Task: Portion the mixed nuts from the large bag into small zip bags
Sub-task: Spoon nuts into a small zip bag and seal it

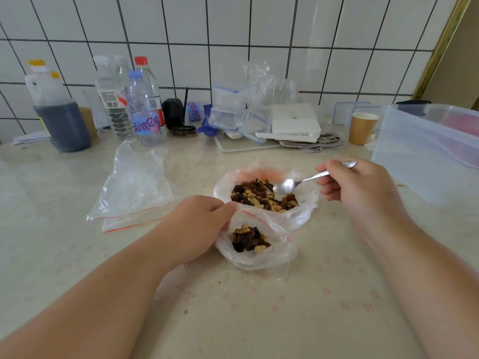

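A: Clear plastic large bag [300,216], centre of frame, mouth rolled wide open on the countertop [337,294]; mixed nuts [261,196] piled inside, dark and pale pieces together.

B: Small zip bag [259,257]?

A: Just below the large bag and touching it, mouth open, red zip strip along its rim. Small heap of nuts [247,239] at its bottom (far less than in the large bag).

B: Hands?

A: Left hand [197,226] at centre frame, fingers curled, pinching the small bag's rim at its left edge. Right hand [360,190], centre right, fingers and thumb closed on the handle of a metal spoon [305,180]. Spoon bowl hangs over the right side of the large bag's nuts; bowl looks empty, though glare makes that uncertain.

B: Spares?

A: Empty zip bags [134,193], flat, left of centre, well apart from the two working bags.

B: Background?

A: Upper left, bottles [143,110] and a jug of dark liquid [61,117] against the tiled wall [233,35]. Upper right, a paper cup [361,128] beside a translucent tub [420,146].
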The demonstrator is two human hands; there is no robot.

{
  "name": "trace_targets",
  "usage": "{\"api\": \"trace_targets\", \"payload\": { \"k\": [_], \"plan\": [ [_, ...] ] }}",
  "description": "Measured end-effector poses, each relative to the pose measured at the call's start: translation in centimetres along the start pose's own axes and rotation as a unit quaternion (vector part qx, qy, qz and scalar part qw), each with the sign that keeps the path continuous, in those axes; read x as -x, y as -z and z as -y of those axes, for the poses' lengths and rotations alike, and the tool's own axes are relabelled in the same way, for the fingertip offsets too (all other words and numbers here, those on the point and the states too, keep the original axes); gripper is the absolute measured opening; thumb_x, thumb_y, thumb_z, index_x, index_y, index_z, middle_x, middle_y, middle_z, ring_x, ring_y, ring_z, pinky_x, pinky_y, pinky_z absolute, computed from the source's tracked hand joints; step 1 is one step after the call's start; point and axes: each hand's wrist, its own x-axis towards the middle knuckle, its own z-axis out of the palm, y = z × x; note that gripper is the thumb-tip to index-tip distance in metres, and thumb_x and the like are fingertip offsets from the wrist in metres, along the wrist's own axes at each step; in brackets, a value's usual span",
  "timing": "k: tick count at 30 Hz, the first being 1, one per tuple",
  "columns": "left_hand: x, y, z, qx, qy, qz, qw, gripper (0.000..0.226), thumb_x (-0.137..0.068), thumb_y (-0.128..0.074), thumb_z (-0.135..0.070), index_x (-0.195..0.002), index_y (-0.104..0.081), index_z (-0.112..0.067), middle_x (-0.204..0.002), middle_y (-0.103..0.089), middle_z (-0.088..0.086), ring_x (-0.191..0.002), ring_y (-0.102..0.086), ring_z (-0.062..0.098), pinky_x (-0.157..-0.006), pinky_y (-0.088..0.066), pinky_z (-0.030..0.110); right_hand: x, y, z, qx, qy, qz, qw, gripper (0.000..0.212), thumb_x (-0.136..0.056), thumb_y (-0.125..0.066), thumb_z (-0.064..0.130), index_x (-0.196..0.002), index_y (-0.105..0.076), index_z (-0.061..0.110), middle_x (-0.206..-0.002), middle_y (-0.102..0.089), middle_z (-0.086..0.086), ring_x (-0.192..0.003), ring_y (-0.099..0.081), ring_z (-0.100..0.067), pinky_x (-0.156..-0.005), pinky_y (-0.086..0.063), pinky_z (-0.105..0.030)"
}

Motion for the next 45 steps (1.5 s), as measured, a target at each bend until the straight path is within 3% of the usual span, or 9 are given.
{"api": "trace_targets", "payload": {
  "k": [3, 8, 13, 17, 21, 26, 33, 41, 45],
  "plan": [
    [0.0, 0.0, -0.2, 0.02, -0.002, 0.002, 1.0, 0.053, -0.099, -0.047, -0.058, -0.058, -0.061, -0.028, -0.046, -0.046, -0.009, -0.038, -0.039, 0.008, -0.057, -0.04, 0.029, 0.1, -0.6, -0.2, 0.071, 0.013, 0.007, 0.997, 0.021, -0.094, -0.055, 0.026, -0.085, -0.074, 0.029, -0.075, -0.074, 0.009, -0.064, -0.067, -0.006, -0.071, -0.056, -0.03],
    [0.1, 0.1, -0.3, 0.035, 0.006, 0.004, 0.999, 0.053, -0.099, -0.049, -0.056, -0.055, -0.058, -0.027, -0.045, -0.046, -0.009, -0.037, -0.039, 0.009, -0.056, -0.039, 0.027, 0.1, -1.0, -0.6, 0.161, 0.036, 0.093, 0.982, 0.021, -0.099, -0.055, 0.028, -0.096, -0.074, 0.037, -0.082, -0.074, 0.01, -0.074, -0.066, -0.009, -0.074, -0.053, -0.03],
    [0.0, 0.1, -0.3, 0.04, 0.015, 0.008, 0.999, 0.05, -0.099, -0.05, -0.058, -0.081, -0.072, -0.017, -0.052, -0.054, -0.005, -0.04, -0.044, 0.01, -0.056, -0.043, 0.027, -0.7, -0.5, -0.7, 0.018, -0.029, 0.032, 0.999, 0.026, -0.094, -0.056, 0.015, -0.078, -0.076, 0.019, -0.07, -0.073, 0.0, -0.06, -0.064, -0.01, -0.059, -0.048, -0.026],
    [-0.1, 0.1, -0.2, 0.044, 0.011, 0.002, 0.999, 0.05, -0.099, -0.05, -0.057, -0.073, -0.068, -0.018, -0.05, -0.052, -0.007, -0.038, -0.044, 0.009, -0.056, -0.041, 0.027, -1.1, -0.6, -1.1, -0.051, -0.101, 0.036, 0.993, 0.024, -0.093, -0.052, 0.01, -0.079, -0.072, 0.007, -0.067, -0.069, -0.009, -0.052, -0.06, -0.013, -0.05, -0.047, -0.024],
    [-0.1, 0.1, -0.1, 0.034, 0.008, 0.0, 0.999, 0.05, -0.099, -0.049, -0.058, -0.083, -0.073, -0.017, -0.053, -0.056, -0.006, -0.04, -0.046, 0.008, -0.054, -0.041, 0.026, -0.8, -1.5, -1.2, -0.099, -0.147, 0.068, 0.982, 0.025, -0.094, -0.051, 0.006, -0.08, -0.071, 0.004, -0.061, -0.069, -0.006, -0.05, -0.062, -0.011, -0.046, -0.05, -0.02],
    [0.0, 0.1, 0.0, 0.054, 0.013, 0.008, 0.998, 0.05, -0.098, -0.051, -0.058, -0.068, -0.066, -0.02, -0.05, -0.053, -0.007, -0.041, -0.045, 0.011, -0.054, -0.042, 0.027, -1.1, -1.2, -1.0, -0.168, -0.193, 0.033, 0.966, 0.025, -0.095, -0.048, 0.006, -0.08, -0.068, 0.004, -0.056, -0.066, -0.004, -0.045, -0.06, -0.007, -0.044, -0.05, -0.017],
    [0.0, 0.1, -0.3, 0.062, 0.022, 0.009, 0.998, 0.05, -0.098, -0.052, -0.057, -0.081, -0.071, -0.014, -0.053, -0.054, -0.004, -0.043, -0.044, 0.013, -0.055, -0.043, 0.028, -1.1, -0.5, -0.3, -0.252, -0.221, 0.031, 0.942, 0.028, -0.098, -0.047, 0.01, -0.081, -0.069, 0.003, -0.056, -0.066, -0.005, -0.046, -0.059, -0.008, -0.044, -0.048, -0.018],
    [0.2, 0.1, -0.5, 0.082, 0.022, 0.01, 0.996, 0.051, -0.099, -0.053, -0.055, -0.078, -0.07, -0.012, -0.051, -0.054, -0.004, -0.041, -0.046, 0.011, -0.052, -0.041, 0.024, 0.0, -0.4, 1.2, -0.274, -0.199, 0.136, 0.931, 0.034, -0.095, -0.046, 0.012, -0.073, -0.069, 0.002, -0.057, -0.058, -0.008, -0.045, -0.051, -0.013, -0.041, -0.042, -0.021],
    [0.3, 0.1, -0.5, 0.085, 0.024, 0.014, 0.996, 0.053, -0.099, -0.052, -0.056, -0.059, -0.063, -0.023, -0.049, -0.052, -0.005, -0.04, -0.045, 0.01, -0.052, -0.04, 0.024, 1.0, -0.7, 1.6, -0.218, -0.108, 0.224, 0.944, 0.034, -0.096, -0.052, 0.014, -0.072, -0.074, 0.004, -0.063, -0.061, -0.013, -0.051, -0.053, -0.018, -0.047, -0.045, -0.023]
  ]
}}
